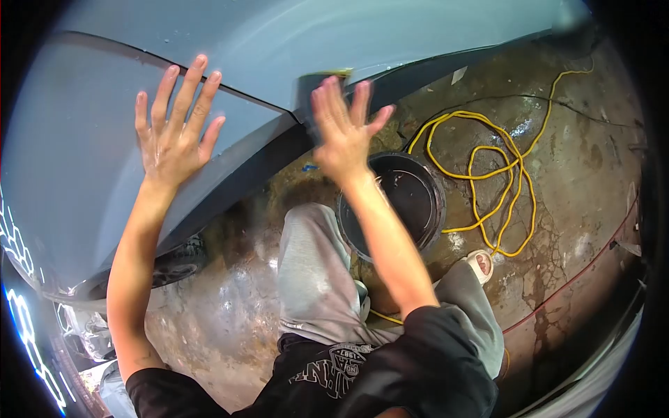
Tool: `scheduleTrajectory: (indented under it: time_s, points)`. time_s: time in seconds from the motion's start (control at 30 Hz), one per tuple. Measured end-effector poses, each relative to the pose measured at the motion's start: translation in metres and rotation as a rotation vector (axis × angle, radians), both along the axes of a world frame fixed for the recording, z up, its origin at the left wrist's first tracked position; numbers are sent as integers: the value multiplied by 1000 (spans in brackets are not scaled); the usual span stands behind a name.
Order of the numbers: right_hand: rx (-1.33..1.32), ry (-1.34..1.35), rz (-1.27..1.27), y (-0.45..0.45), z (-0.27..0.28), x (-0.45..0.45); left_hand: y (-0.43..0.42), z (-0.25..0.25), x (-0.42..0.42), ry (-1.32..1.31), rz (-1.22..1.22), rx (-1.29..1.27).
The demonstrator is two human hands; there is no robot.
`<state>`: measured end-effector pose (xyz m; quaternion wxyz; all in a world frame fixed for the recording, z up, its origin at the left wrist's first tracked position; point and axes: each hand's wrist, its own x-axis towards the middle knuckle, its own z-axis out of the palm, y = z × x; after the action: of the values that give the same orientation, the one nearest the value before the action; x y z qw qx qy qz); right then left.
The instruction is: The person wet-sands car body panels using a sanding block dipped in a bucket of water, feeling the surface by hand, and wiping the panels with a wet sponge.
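Note:
My left hand lies on the wet grey-blue car door panel, fingers spread and nothing held. Under my right hand is a dark, flat pad with a yellowish top edge, pressed against the car body near the end of a panel seam. That hand is blurred by motion, with its fingers over the pad; the exact kind of pad cannot be made out. A black bucket holding dark liquid stands on the floor below my right forearm, which covers part of it.
A coiled yellow hose or cord lies on the wet, cracked concrete floor to the right. Farther right runs a thin red line. A car wheel shows at lower left. My legs straddle the area beside the bucket.

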<state>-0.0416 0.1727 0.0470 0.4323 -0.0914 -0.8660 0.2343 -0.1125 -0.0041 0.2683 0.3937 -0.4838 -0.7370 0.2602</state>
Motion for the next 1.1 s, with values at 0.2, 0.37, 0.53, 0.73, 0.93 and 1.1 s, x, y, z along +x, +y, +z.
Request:
scheduleTrajectory:
  time_s: [0.2,0.37,0.53,0.73,0.93,1.1]
  points:
    - [-391,68,-248,71,7,-15,3,1,1,4,-4,6]
    - [-100,108,72,-19,12,0,2,1,0,-1,-5,-4]
    - [-355,-42,-287,121,-14,-10,3,1,1,9,-9,3]
    - [-537,-48,3,-1,41,5,0,1,-3,17,-23,15]
    - [-1057,48,-247,191,46,-27,4,2,0,22,-54,-24]
    - [-992,-23,-207,113,46,-24,5,4,1,39,-71,-45]
